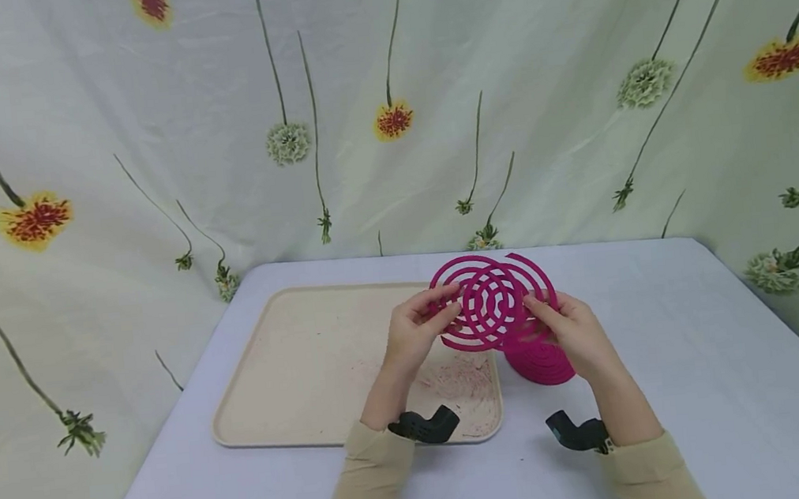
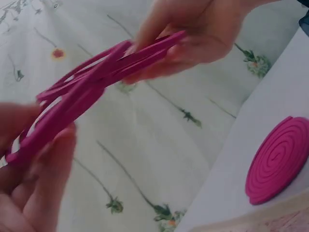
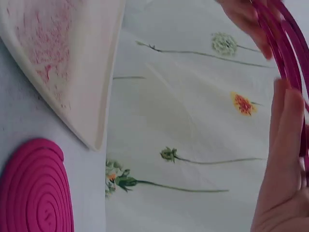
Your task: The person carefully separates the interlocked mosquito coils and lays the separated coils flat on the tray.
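Two magenta spirals with open gaps between their turns, or one doubled piece, I cannot tell which, hang overlapping above the table. My left hand pinches the left edge between thumb and fingers. The right edge is pinched by my right hand. Seen edge-on in the left wrist view, the magenta strips cross each other between the hands. A tightly wound magenta coil lies flat on the table below my right hand; it shows also in the right wrist view as a flat coil.
A beige tray lies on the left and middle of the white table, with reddish crumbs or shavings scattered at its right end. The coil lies beside the tray's right edge. Behind the table hangs a flower-patterned cloth.
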`<action>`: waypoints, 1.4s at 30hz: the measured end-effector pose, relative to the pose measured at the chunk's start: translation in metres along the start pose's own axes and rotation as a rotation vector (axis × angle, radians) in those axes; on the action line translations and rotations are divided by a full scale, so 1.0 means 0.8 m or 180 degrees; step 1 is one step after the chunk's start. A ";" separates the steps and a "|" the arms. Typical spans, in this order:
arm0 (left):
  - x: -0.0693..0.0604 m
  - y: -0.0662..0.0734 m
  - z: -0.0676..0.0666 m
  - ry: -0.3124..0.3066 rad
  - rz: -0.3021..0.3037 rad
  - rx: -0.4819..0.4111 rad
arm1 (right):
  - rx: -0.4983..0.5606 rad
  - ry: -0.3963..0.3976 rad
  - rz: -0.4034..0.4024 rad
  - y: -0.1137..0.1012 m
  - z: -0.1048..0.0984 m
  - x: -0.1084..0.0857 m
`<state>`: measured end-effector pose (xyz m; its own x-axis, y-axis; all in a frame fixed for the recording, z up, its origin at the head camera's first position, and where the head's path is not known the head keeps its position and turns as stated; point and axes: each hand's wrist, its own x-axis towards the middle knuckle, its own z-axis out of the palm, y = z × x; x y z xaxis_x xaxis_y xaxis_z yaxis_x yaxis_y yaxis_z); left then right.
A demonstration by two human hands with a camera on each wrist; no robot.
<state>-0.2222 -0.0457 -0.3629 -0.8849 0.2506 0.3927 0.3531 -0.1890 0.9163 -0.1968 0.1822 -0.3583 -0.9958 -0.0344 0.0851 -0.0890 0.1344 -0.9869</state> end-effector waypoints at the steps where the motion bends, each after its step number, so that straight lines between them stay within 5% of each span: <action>1: -0.001 0.001 -0.007 -0.0226 -0.0093 0.0041 | -0.0081 -0.0210 -0.0012 0.000 -0.006 -0.001; 6: -0.003 0.003 -0.028 -0.1277 -0.0337 0.0357 | -0.0257 -0.1326 -0.0105 0.005 -0.031 -0.001; 10: -0.004 0.004 -0.028 -0.1527 -0.0311 0.0508 | -0.0363 -0.1720 -0.0167 0.006 -0.036 -0.001; 14: -0.003 0.001 -0.022 -0.1325 -0.0283 0.0510 | -0.0374 -0.1534 -0.0214 0.007 -0.034 0.000; 20: -0.003 -0.002 -0.011 -0.0675 -0.0159 0.0411 | -0.0178 -0.0841 -0.0295 0.006 -0.021 0.001; 31: 0.001 -0.012 0.019 0.0312 0.0389 -0.0021 | 0.0594 0.0362 -0.0188 0.001 0.016 0.001; 36: 0.001 -0.011 0.015 0.0112 0.0335 -0.0083 | 0.0624 0.0256 -0.0153 0.000 0.013 0.000; 42: 0.000 -0.005 -0.010 -0.0576 0.0030 0.0140 | 0.0028 -0.0798 -0.0181 0.004 -0.018 -0.001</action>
<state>-0.2259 -0.0526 -0.3671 -0.8137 0.4164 0.4055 0.3776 -0.1516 0.9135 -0.1970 0.1973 -0.3597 -0.9524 -0.2863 0.1049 -0.1433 0.1166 -0.9828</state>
